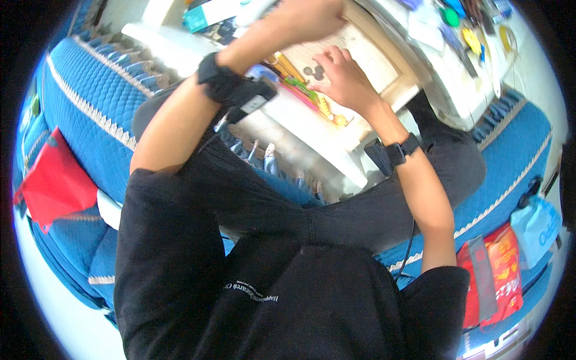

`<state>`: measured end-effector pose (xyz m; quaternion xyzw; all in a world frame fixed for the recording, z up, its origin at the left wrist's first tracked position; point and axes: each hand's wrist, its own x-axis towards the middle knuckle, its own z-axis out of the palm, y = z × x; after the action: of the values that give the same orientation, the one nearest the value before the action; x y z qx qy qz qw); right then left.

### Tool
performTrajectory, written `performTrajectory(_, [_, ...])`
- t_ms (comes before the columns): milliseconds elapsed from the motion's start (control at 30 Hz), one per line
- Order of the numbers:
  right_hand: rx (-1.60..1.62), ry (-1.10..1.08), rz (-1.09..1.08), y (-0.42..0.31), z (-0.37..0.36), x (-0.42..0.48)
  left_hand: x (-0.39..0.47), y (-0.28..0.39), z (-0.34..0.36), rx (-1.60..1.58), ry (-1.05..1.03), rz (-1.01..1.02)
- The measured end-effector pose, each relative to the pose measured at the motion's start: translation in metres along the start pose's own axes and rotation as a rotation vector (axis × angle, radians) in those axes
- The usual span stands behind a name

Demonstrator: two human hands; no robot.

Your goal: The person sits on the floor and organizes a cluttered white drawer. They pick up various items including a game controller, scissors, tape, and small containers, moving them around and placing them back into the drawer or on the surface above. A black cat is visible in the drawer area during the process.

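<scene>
An open wooden drawer with a white front [321,141] lies before my knees. My right hand [346,83] is over it, fingers apart and bent, with nothing seen in them. By its fingertips lie several small dark round discs [308,71], perhaps coins. Below its thumb are a green slim item [300,86], a pink stick [302,98] and a yellow item [324,107], along with a yellow-brown strip [289,66]. My left hand [312,20] reaches across the drawer's far part at the top edge. It is blurred and its fingers are mostly hidden.
On the white tabletop at right are a green round item [450,17], a yellow item [471,41] and a tape roll [507,38]. A teal and white box [211,15] stands at upper left. Blue quilted sofa covers [96,85] flank me, with a red packet [499,274] on the right.
</scene>
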<state>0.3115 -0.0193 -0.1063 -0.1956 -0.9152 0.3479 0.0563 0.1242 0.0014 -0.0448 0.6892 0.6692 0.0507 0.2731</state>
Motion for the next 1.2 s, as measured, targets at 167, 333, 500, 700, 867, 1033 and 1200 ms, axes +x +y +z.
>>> performTrajectory(167, [-0.141,-0.216,0.035,-0.011,0.006,0.013,-0.015,0.029,0.004,-0.072,0.091,0.016])
performTrajectory(333, [-0.074,-0.297,0.039,-0.024,0.025,0.010,-0.033,0.034,-0.001,-0.198,0.158,0.121])
performTrajectory(500, [0.074,-0.428,0.181,-0.026,0.027,-0.001,-0.037,0.041,0.006,-0.177,0.158,0.130])
performTrajectory(700, [0.086,-0.477,0.425,-0.013,0.015,-0.005,-0.037,0.043,-0.006,-0.211,0.015,0.135])
performTrajectory(867, [0.052,-0.231,0.354,-0.002,0.007,0.005,-0.048,0.029,-0.012,-0.088,0.063,0.070])
performTrajectory(1033, [0.319,-0.113,0.381,0.021,-0.007,0.021,-0.045,0.019,-0.021,-0.064,0.081,-0.019])
performTrajectory(1200, [0.595,-0.039,0.516,0.018,-0.021,0.030,-0.037,0.016,-0.021,-0.114,0.047,-0.048])
